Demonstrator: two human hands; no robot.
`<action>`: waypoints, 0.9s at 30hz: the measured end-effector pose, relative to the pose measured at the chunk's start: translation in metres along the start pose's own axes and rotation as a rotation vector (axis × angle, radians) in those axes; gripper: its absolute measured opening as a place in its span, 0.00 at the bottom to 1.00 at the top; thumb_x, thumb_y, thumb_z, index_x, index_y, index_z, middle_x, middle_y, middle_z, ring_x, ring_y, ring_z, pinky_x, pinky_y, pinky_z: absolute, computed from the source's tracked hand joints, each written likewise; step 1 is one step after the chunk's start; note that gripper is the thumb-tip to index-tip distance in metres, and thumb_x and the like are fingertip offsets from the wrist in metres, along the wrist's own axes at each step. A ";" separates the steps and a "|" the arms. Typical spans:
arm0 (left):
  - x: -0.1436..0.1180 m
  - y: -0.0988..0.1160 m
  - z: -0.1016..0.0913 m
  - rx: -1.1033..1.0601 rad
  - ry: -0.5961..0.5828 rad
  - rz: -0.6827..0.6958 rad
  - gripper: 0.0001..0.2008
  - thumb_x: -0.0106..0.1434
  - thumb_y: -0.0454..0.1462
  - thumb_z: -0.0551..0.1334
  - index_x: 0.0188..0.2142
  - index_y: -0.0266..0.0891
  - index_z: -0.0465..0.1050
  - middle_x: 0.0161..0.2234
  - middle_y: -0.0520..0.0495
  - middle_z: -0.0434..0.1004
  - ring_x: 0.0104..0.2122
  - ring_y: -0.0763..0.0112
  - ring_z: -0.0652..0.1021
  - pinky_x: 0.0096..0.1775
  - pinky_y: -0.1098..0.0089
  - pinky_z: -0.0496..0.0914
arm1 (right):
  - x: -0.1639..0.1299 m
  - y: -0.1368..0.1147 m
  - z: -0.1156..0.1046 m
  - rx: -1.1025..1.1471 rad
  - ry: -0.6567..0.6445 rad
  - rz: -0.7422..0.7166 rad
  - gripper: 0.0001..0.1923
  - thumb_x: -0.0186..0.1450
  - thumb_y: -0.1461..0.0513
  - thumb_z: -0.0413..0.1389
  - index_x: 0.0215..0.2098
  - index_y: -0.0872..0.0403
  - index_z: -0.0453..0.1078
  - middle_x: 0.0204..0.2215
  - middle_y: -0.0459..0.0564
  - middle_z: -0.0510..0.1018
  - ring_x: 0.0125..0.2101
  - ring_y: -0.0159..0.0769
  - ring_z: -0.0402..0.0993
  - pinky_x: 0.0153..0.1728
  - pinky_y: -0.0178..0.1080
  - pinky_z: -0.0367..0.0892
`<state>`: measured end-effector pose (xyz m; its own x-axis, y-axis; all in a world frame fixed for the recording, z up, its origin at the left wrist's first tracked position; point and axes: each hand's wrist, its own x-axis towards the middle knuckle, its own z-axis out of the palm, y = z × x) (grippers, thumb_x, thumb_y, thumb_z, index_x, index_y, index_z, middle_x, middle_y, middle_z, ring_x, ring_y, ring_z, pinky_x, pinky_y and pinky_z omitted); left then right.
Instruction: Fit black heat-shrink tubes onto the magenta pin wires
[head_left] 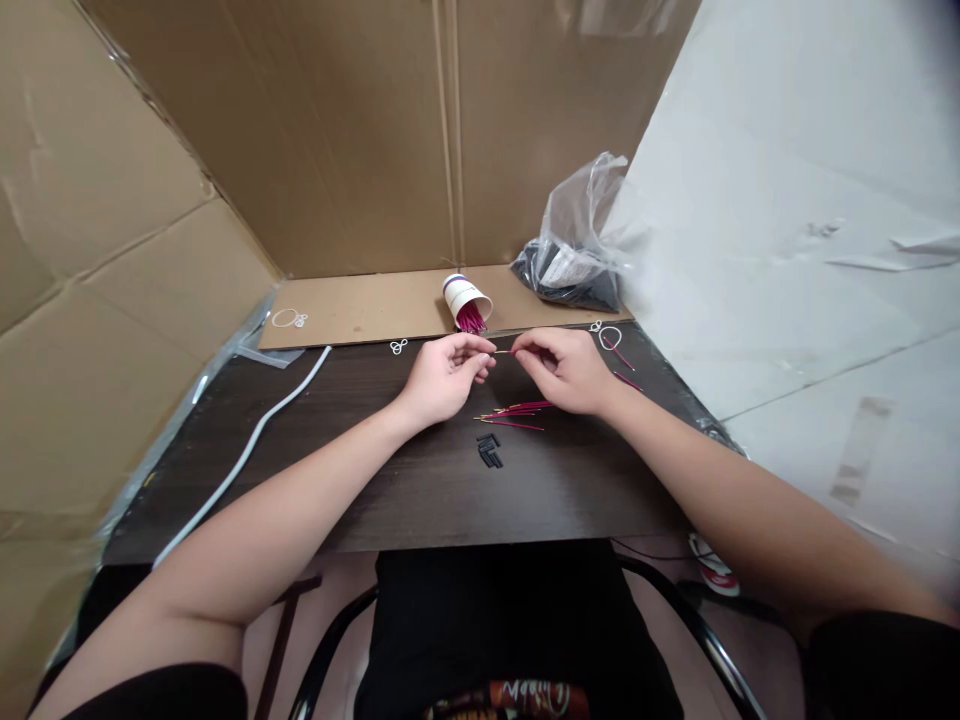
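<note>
A thin red wire with a gold-coloured end (502, 352) spans the short gap between my hands, above the dark table (360, 490). My left hand (446, 378) is closed, its fingertips at the gold end. The red part sits pinched between the thumb and finger of my right hand (566, 370). Just below my hands lie several red wires (517, 410) with gold ends, partly hidden by my right hand. Nearer to me is a small group of short black tubes (489, 450). Whether a tube is in my left fingertips, I cannot make out.
Behind my hands a white paper cup (466, 296) lies tipped, full of red wires. A clear plastic bag (574, 250) of dark pieces stands at back right. A pale cable (255, 440) runs along the left. Cardboard walls (337, 130) enclose the table; loose wires (627, 381) lie right.
</note>
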<state>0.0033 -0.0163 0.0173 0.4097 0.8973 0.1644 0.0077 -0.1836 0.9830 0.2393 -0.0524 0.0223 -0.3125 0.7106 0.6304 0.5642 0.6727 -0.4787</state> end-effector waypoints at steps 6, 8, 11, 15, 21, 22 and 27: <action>-0.001 0.000 0.000 0.034 -0.004 0.024 0.07 0.70 0.31 0.69 0.47 0.33 0.83 0.40 0.39 0.87 0.37 0.67 0.85 0.42 0.65 0.82 | -0.001 0.001 -0.001 -0.002 -0.024 0.015 0.09 0.76 0.62 0.57 0.41 0.55 0.78 0.27 0.46 0.78 0.25 0.33 0.66 0.32 0.39 0.62; -0.001 0.000 0.000 0.043 -0.007 0.035 0.07 0.70 0.32 0.69 0.47 0.33 0.83 0.40 0.39 0.88 0.37 0.67 0.85 0.42 0.65 0.82 | -0.001 0.002 -0.001 -0.004 -0.030 0.006 0.09 0.76 0.62 0.56 0.41 0.55 0.79 0.27 0.46 0.78 0.25 0.33 0.66 0.32 0.39 0.62; -0.001 0.001 0.000 0.061 -0.011 0.050 0.07 0.70 0.33 0.69 0.47 0.34 0.84 0.41 0.39 0.88 0.37 0.67 0.85 0.42 0.64 0.82 | 0.000 0.002 -0.002 -0.019 -0.039 -0.023 0.09 0.75 0.63 0.56 0.40 0.55 0.78 0.28 0.47 0.78 0.25 0.33 0.66 0.32 0.39 0.62; -0.001 0.001 -0.001 0.086 -0.019 0.060 0.08 0.70 0.34 0.69 0.46 0.34 0.85 0.41 0.39 0.88 0.38 0.66 0.85 0.42 0.64 0.82 | 0.000 0.001 -0.004 -0.046 -0.043 -0.081 0.09 0.74 0.65 0.55 0.40 0.55 0.78 0.28 0.47 0.76 0.26 0.33 0.67 0.32 0.38 0.62; -0.002 -0.002 0.000 0.093 -0.007 0.076 0.09 0.69 0.36 0.70 0.46 0.35 0.86 0.42 0.38 0.89 0.38 0.64 0.86 0.42 0.62 0.82 | 0.000 -0.001 -0.005 -0.049 -0.054 -0.078 0.08 0.73 0.66 0.55 0.39 0.54 0.77 0.25 0.44 0.72 0.25 0.32 0.65 0.31 0.38 0.61; -0.002 -0.002 0.000 0.095 -0.006 0.077 0.09 0.69 0.36 0.71 0.46 0.35 0.86 0.42 0.39 0.89 0.38 0.64 0.86 0.42 0.62 0.82 | 0.000 -0.001 -0.005 -0.051 -0.057 -0.083 0.08 0.73 0.66 0.55 0.39 0.54 0.77 0.25 0.44 0.72 0.26 0.32 0.65 0.32 0.38 0.61; -0.003 -0.001 0.002 0.097 0.002 0.080 0.10 0.68 0.37 0.71 0.47 0.35 0.86 0.40 0.39 0.89 0.37 0.64 0.86 0.40 0.63 0.81 | 0.001 -0.001 -0.007 -0.037 -0.070 -0.101 0.07 0.72 0.66 0.56 0.38 0.54 0.76 0.24 0.43 0.70 0.25 0.32 0.63 0.32 0.38 0.61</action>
<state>0.0037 -0.0194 0.0157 0.4105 0.8792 0.2419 0.0639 -0.2924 0.9542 0.2436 -0.0539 0.0273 -0.4209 0.6532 0.6294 0.5548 0.7343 -0.3911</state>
